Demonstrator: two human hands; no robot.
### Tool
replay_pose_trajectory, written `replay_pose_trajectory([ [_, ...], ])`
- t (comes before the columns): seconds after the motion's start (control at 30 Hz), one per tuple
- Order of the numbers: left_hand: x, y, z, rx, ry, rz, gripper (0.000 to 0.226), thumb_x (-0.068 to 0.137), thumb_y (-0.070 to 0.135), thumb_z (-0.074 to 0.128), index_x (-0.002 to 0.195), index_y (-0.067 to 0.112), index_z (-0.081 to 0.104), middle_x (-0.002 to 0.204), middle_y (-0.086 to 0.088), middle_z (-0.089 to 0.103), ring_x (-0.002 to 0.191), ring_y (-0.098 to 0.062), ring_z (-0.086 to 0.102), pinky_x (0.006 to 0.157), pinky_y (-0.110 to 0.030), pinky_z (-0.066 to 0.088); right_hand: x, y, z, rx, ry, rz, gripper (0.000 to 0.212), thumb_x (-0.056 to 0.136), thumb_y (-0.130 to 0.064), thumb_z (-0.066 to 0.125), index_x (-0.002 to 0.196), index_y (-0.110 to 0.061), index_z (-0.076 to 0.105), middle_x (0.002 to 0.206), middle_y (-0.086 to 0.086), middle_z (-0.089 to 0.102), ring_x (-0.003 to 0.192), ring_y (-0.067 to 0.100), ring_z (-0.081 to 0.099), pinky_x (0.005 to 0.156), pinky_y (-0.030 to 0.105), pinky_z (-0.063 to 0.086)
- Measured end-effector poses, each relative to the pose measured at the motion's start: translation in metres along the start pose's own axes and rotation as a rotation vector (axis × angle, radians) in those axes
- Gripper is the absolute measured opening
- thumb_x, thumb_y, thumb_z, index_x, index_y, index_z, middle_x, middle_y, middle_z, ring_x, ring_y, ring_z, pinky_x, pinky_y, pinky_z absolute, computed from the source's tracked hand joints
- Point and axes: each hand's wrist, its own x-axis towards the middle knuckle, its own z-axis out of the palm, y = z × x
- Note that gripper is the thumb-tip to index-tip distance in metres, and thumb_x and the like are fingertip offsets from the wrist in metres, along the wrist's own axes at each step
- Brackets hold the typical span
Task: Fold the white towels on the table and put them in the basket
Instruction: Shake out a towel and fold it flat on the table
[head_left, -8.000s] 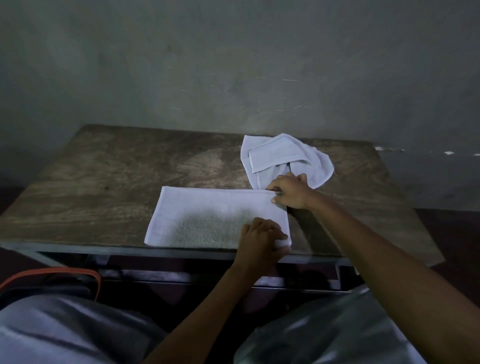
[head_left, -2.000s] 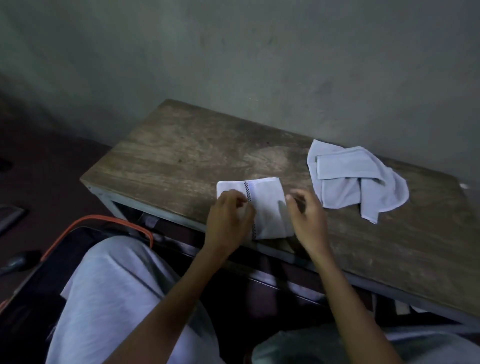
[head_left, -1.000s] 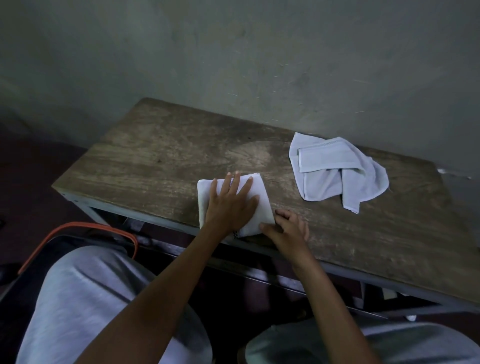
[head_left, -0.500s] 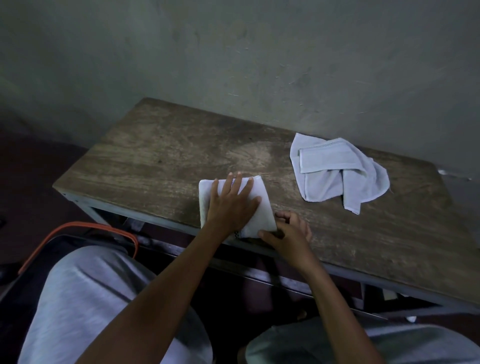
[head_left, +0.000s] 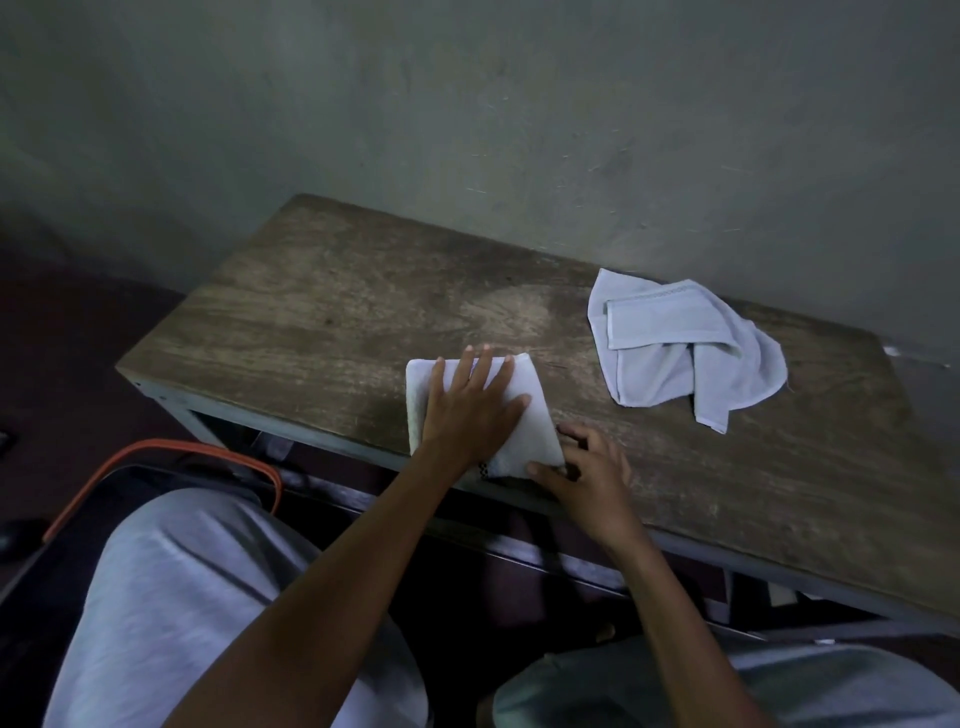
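A person's left hand (head_left: 467, 415) lies flat with fingers spread on a folded towel (head_left: 525, 434) at the near edge of a worn wooden table (head_left: 337, 312). The right hand (head_left: 592, 478) curls at the towel's near right corner, thumb on the cloth, though whether it pinches the fabric cannot be told. A second, crumpled towel (head_left: 675, 358) sits well apart toward the wall, and the orange-rimmed basket (head_left: 171, 447) at lower left is largely hidden behind a grey-clad knee (head_left: 182, 597) in the dim light.
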Motion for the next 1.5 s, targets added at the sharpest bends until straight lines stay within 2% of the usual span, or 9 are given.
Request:
replay_pose_trajectory([
  [0.2, 0.000, 0.000, 0.000, 0.016, -0.017, -0.012, 0.067, 0.088, 0.058, 0.018, 0.138, 0.021, 0.041, 0.145, -0.009, 0.041, 0.137, -0.031, 0.033, 0.108, -0.058, 0.020, 0.001, 0.008, 0.001, 0.272, 0.049, 0.030, 0.028, 0.056, -0.038, 0.086, 0.055, -0.028, 0.060, 0.114, -0.011, 0.065, 0.129, 0.013, 0.043, 0.106, 0.043, 0.033],
  [0.4, -0.001, 0.000, -0.004, -0.010, -0.065, 0.036, 0.071, 0.087, 0.055, 0.009, 0.142, 0.017, 0.036, 0.149, -0.011, 0.035, 0.139, -0.031, 0.028, 0.109, -0.058, 0.018, 0.005, -0.003, -0.001, 0.104, 0.002, 0.052, 0.029, 0.079, -0.059, 0.061, 0.092, -0.037, 0.074, 0.114, -0.019, 0.050, 0.120, 0.011, 0.043, 0.109, 0.042, 0.028],
  [0.57, -0.008, -0.013, -0.018, -0.124, -0.103, 0.099, 0.075, 0.085, 0.046, 0.000, 0.144, 0.011, 0.031, 0.154, -0.011, 0.024, 0.144, -0.024, 0.015, 0.115, -0.049, 0.003, 0.002, -0.001, 0.000, 0.051, 0.063, 0.107, 0.035, 0.083, -0.045, 0.066, 0.059, -0.020, 0.064, 0.124, 0.002, 0.050, 0.121, 0.022, 0.041, 0.102, 0.035, 0.033],
  [0.77, -0.046, -0.016, -0.016, 0.022, 0.011, -0.009, 0.058, 0.084, 0.043, 0.032, 0.122, 0.009, 0.060, 0.128, -0.013, 0.059, 0.120, -0.028, 0.055, 0.098, -0.059, 0.038, -0.008, -0.001, -0.005, -0.073, -0.008, 0.017, 0.058, 0.070, -0.077, 0.034, 0.098, -0.040, 0.068, 0.129, -0.010, 0.044, 0.124, 0.015, 0.033, 0.097, 0.026, 0.014],
  [0.97, -0.049, -0.020, -0.016, 0.013, -0.005, 0.010, 0.056, 0.089, 0.044, 0.033, 0.123, 0.010, 0.060, 0.130, -0.011, 0.059, 0.121, -0.030, 0.054, 0.095, -0.062, 0.038, -0.010, 0.010, -0.016, -0.011, 0.053, -0.016, 0.028, 0.078, -0.055, 0.062, 0.069, -0.028, 0.065, 0.112, -0.005, 0.052, 0.116, 0.018, 0.041, 0.093, 0.027, 0.024],
  [1.17, -0.047, -0.027, -0.018, -0.034, 0.034, -0.013, 0.052, 0.088, 0.037, 0.035, 0.119, 0.005, 0.061, 0.126, -0.018, 0.059, 0.117, -0.033, 0.057, 0.090, -0.061, 0.044, 0.014, -0.019, -0.019, -0.085, 0.253, -0.209, 0.039, 0.086, -0.045, 0.040, 0.103, -0.017, 0.061, 0.105, 0.001, 0.062, 0.105, 0.026, 0.055, 0.092, 0.040, 0.038],
  [1.3, -0.046, -0.031, -0.013, -0.075, 0.001, -0.024, 0.058, 0.091, 0.041, 0.026, 0.129, 0.006, 0.053, 0.135, -0.019, 0.052, 0.128, -0.032, 0.047, 0.098, -0.059, 0.037, 0.040, -0.035, 0.004, -0.397, -0.135, -0.300, 0.069, 0.092, -0.059, 0.011, 0.145, -0.020, 0.032, 0.156, -0.002, 0.026, 0.145, 0.011, 0.015, 0.114, 0.042, 0.007],
  [1.4, -0.042, -0.044, -0.008, -0.138, -0.029, -0.003, 0.067, 0.091, 0.047, 0.013, 0.143, 0.010, 0.036, 0.151, -0.013, 0.031, 0.141, -0.029, 0.025, 0.109, -0.057, 0.024, 0.059, -0.031, 0.011, -0.407, -0.291, -0.168, 0.062, 0.098, -0.052, 0.015, 0.152, -0.022, 0.004, 0.160, -0.007, -0.006, 0.146, 0.008, -0.005, 0.117, 0.048, -0.005],
  [1.5, -0.034, -0.053, -0.011, -0.132, -0.041, -0.067, 0.074, 0.087, 0.052, 0.007, 0.146, 0.013, 0.028, 0.155, -0.010, 0.022, 0.143, -0.029, 0.018, 0.110, -0.056, 0.021, 0.069, -0.027, 0.010, -0.340, -0.256, -0.071, 0.061, 0.100, -0.047, 0.019, 0.152, -0.022, 0.001, 0.160, -0.006, -0.002, 0.146, 0.008, -0.003, 0.118, 0.045, -0.004],
])
